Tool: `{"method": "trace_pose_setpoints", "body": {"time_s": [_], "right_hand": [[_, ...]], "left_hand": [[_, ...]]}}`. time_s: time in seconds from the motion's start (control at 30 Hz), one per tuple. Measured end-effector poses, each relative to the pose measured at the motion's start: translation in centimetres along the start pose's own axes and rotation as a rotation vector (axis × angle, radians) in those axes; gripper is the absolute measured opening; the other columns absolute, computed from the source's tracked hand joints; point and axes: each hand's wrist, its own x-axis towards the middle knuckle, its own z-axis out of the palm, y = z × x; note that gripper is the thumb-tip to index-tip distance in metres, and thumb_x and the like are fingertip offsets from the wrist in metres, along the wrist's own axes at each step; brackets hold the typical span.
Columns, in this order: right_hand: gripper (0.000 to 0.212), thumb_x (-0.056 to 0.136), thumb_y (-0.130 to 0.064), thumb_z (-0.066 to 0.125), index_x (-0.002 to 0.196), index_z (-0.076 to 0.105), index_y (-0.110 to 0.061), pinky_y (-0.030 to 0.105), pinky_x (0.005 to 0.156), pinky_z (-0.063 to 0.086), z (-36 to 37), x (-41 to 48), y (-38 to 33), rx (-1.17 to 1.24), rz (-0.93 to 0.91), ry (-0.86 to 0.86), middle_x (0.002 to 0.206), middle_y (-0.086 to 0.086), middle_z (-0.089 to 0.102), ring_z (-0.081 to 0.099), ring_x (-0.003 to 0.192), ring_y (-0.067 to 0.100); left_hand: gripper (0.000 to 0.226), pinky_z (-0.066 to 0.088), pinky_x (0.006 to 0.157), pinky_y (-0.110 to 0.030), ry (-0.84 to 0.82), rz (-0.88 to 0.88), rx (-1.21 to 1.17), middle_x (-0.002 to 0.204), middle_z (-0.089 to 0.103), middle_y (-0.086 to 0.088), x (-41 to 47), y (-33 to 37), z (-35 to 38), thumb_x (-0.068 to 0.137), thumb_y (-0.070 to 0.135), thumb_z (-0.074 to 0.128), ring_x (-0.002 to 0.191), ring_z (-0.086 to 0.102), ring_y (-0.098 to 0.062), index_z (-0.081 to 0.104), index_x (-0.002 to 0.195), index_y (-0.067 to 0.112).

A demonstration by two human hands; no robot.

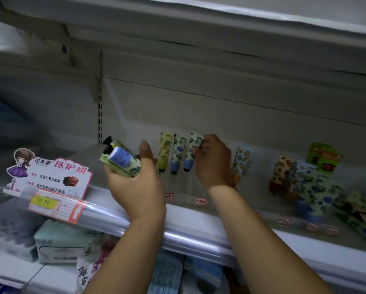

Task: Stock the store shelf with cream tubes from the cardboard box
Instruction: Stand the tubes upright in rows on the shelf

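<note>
1 shelf [199, 228] mid-stocking, placing step in hand: row of cream tubes [165, 151] stands cap-down against its back panel. Left hand [139, 187] has fingers curled round a bundle of tubes [122, 162], 2 black caps showing, above the shelf front. Right hand [214, 162] pinches the crimped top of the 3rd tube [191, 151] in the row. Likely next: release, pull 1 from the bundle, stand it just beside. Cardboard box not in view.

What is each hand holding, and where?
The left hand grips a bunch of cream tubes round their bodies; right hand pinches a blue-flowered tube by its crimped top.
</note>
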Motion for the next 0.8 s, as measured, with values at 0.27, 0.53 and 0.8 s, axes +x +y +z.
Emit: {"method": "trace_pose_setpoints", "body": {"time_s": [0.27,0.53,0.8], "right_hand": [[0.022,0.091,-0.002,0.067,0.079,0.050,-0.009,0.022,0.060,0.043,1.1,0.1,1.2,-0.098,-0.009,-0.038,0.077,0.013,0.063,0.061,0.074,0.019],[0.022,0.093,-0.007,0.066,0.080,0.049,-0.010,0.028,0.063,0.045,1.0,0.2,1.2,-0.139,-0.014,-0.066,0.075,0.011,0.060,0.057,0.071,0.021],[0.017,0.095,-0.006,0.064,0.086,0.052,-0.014,0.021,0.058,0.040,1.1,-0.1,1.3,-0.091,-0.006,-0.097,0.080,0.006,0.061,0.058,0.076,0.016]], "left_hand": [[0.036,0.058,0.077,-0.024,0.038,0.008,0.013,0.099,0.073,0.009,0.2,-0.2,-0.2,0.086,0.038,0.080,0.086,0.075,-0.008,0.056,0.113,0.040],[0.052,0.054,0.076,-0.013,0.092,0.053,0.048,0.103,0.067,0.014,0.3,-0.6,-0.4,0.087,0.043,0.078,0.081,0.068,0.009,0.056,0.131,0.028],[0.052,0.049,0.067,-0.004,0.096,0.044,0.025,0.100,0.064,0.017,0.4,-0.5,-0.1,0.088,0.039,0.078,0.073,0.064,0.017,0.054,0.132,0.025]]}}
